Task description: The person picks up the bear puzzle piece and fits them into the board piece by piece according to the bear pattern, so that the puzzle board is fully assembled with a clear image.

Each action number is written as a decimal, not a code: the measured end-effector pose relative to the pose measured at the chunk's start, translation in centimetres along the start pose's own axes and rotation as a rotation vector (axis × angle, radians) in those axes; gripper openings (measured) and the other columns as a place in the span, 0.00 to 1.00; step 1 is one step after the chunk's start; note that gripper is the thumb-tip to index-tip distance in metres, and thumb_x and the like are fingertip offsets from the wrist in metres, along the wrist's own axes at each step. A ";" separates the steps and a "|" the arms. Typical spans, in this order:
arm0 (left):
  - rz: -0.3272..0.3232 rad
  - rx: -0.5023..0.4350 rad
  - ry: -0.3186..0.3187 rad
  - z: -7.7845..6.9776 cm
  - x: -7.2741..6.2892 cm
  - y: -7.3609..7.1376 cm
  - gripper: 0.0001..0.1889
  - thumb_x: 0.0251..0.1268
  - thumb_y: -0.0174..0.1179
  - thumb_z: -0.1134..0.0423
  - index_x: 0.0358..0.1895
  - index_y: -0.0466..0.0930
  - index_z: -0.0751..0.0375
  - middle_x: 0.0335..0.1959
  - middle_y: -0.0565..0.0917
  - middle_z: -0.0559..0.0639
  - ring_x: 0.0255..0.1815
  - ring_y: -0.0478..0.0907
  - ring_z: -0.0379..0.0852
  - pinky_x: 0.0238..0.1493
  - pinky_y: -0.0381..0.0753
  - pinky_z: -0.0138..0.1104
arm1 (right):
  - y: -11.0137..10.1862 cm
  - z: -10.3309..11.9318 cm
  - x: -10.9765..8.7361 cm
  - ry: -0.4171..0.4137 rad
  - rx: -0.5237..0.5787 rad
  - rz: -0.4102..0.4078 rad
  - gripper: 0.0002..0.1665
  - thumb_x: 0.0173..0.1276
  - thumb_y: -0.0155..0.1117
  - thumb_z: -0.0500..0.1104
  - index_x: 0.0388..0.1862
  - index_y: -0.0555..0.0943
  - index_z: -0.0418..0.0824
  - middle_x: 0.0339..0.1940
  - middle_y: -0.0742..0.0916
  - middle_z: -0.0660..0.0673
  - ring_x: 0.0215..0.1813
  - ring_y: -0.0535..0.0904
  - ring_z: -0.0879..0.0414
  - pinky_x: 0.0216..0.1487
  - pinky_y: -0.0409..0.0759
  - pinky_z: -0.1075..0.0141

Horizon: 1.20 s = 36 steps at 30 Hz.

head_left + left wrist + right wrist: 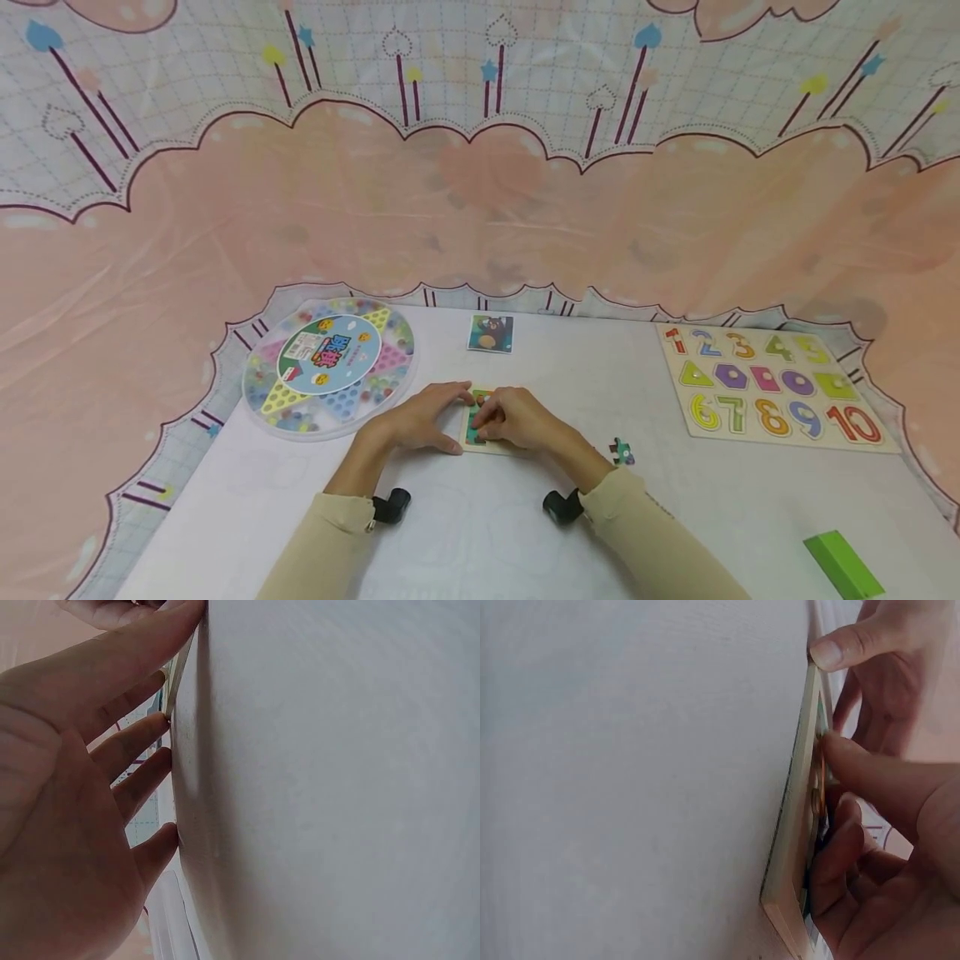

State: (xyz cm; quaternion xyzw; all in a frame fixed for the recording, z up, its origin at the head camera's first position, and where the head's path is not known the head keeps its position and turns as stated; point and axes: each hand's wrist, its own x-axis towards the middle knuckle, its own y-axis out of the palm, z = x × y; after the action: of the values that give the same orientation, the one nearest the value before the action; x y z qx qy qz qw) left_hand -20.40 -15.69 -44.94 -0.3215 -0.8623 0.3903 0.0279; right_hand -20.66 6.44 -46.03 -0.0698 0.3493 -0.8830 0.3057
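A small puzzle board [491,448] with a cream border and green picture lies in the middle of the white table. My left hand [420,421] steadies its left side, thumb at the near corner and straight, spread fingers by the far edge. My right hand [517,419] bends over the board from the right, fingers curled. In the right wrist view, its thumb and fingers pinch a puzzle piece [818,796] at the board's face, mostly hidden by the fingers. A loose green puzzle piece [622,452] lies beside my right forearm.
A round Chinese checkers set [330,367] stands back left. A square bear picture [491,333] lies beyond the puzzle board. On the right are a number and shape board [776,387] and a green block [843,564]. A patterned cloth [480,217] hangs behind the table.
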 end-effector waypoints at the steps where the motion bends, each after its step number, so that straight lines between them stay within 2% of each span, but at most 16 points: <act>1: -0.001 -0.001 0.000 0.0 0.0 0.0 0.33 0.53 0.77 0.63 0.64 0.75 0.58 0.81 0.62 0.60 0.83 0.53 0.64 0.82 0.53 0.61 | -0.1 -0.1 0.0 -0.009 -0.002 0.007 0.04 0.66 0.72 0.36 0.39 0.91 0.40 0.39 0.87 0.46 0.36 0.75 0.64 0.35 0.73 0.76; 5: -0.004 0.004 -0.005 -0.1 0.0 0.0 0.33 0.53 0.77 0.63 0.64 0.75 0.58 0.82 0.62 0.60 0.83 0.53 0.64 0.82 0.53 0.61 | -0.5 -0.2 -0.4 -0.033 -0.001 0.052 0.07 0.68 0.71 0.40 0.42 0.90 0.40 0.40 0.87 0.47 0.37 0.77 0.65 0.39 0.76 0.76; 9: -0.006 0.011 -0.001 -0.1 0.1 0.0 0.33 0.52 0.77 0.63 0.64 0.75 0.57 0.81 0.62 0.60 0.83 0.53 0.64 0.82 0.53 0.61 | -1.3 -0.3 -0.8 -0.022 0.037 0.077 0.10 0.69 0.70 0.44 0.46 0.90 0.43 0.43 0.87 0.49 0.40 0.78 0.63 0.43 0.78 0.74; 13: -0.006 0.021 0.001 -0.2 0.1 0.0 0.34 0.51 0.78 0.62 0.64 0.75 0.57 0.81 0.62 0.60 0.83 0.54 0.64 0.82 0.53 0.61 | -2.6 0.0 -1.5 -0.020 0.077 0.054 0.13 0.69 0.71 0.45 0.50 0.88 0.44 0.47 0.87 0.47 0.42 0.78 0.60 0.45 0.77 0.74; 17: -0.005 0.036 0.000 -0.2 0.1 0.1 0.34 0.51 0.78 0.62 0.64 0.74 0.57 0.82 0.62 0.59 0.83 0.54 0.63 0.82 0.53 0.61 | -4.3 0.2 -2.6 -0.053 0.066 0.019 0.19 0.69 0.71 0.47 0.56 0.86 0.43 0.52 0.88 0.44 0.46 0.79 0.55 0.45 0.80 0.71; 21: -0.008 0.040 0.002 -0.1 0.1 0.1 0.34 0.51 0.78 0.62 0.64 0.74 0.58 0.82 0.62 0.59 0.83 0.54 0.63 0.83 0.53 0.59 | -6.1 -0.2 -4.3 -0.044 0.029 -0.032 0.24 0.67 0.72 0.49 0.60 0.84 0.44 0.58 0.87 0.44 0.58 0.80 0.46 0.54 0.84 0.59; 25: -0.006 0.036 0.001 -0.2 0.2 0.2 0.34 0.51 0.78 0.63 0.63 0.75 0.58 0.82 0.61 0.59 0.83 0.54 0.63 0.83 0.53 0.58 | -7.5 -1.0 -6.6 -0.009 -0.011 -0.103 0.30 0.64 0.75 0.49 0.64 0.80 0.43 0.64 0.84 0.44 0.69 0.76 0.42 0.68 0.79 0.44; 28: -0.006 0.033 -0.005 -0.3 0.2 0.3 0.34 0.51 0.78 0.63 0.63 0.75 0.57 0.82 0.61 0.59 0.83 0.54 0.64 0.83 0.52 0.59 | -8.3 -1.9 -8.4 0.041 -0.025 -0.155 0.35 0.61 0.77 0.51 0.66 0.78 0.44 0.69 0.81 0.45 0.74 0.71 0.41 0.73 0.72 0.38; 34: -0.013 0.037 -0.017 -0.2 0.3 0.4 0.33 0.51 0.78 0.63 0.63 0.76 0.56 0.82 0.61 0.58 0.83 0.54 0.64 0.83 0.52 0.60 | -8.3 -3.9 -11.1 0.139 -0.008 -0.186 0.40 0.57 0.80 0.52 0.68 0.76 0.49 0.75 0.75 0.43 0.79 0.64 0.38 0.75 0.65 0.31; 36: -0.013 0.039 -0.017 -0.2 0.3 0.4 0.33 0.51 0.78 0.63 0.63 0.76 0.56 0.82 0.61 0.59 0.83 0.54 0.64 0.83 0.52 0.60 | -8.0 -4.6 -11.7 0.136 -0.018 -0.178 0.40 0.56 0.81 0.51 0.67 0.76 0.49 0.74 0.75 0.42 0.78 0.64 0.37 0.75 0.65 0.31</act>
State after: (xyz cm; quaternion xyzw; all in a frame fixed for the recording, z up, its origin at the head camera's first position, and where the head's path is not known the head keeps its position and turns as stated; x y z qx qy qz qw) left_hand -20.35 -15.20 -45.14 -0.3119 -0.8569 0.4093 0.0296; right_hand -16.75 20.53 -43.08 -0.0432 0.3697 -0.9061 0.2009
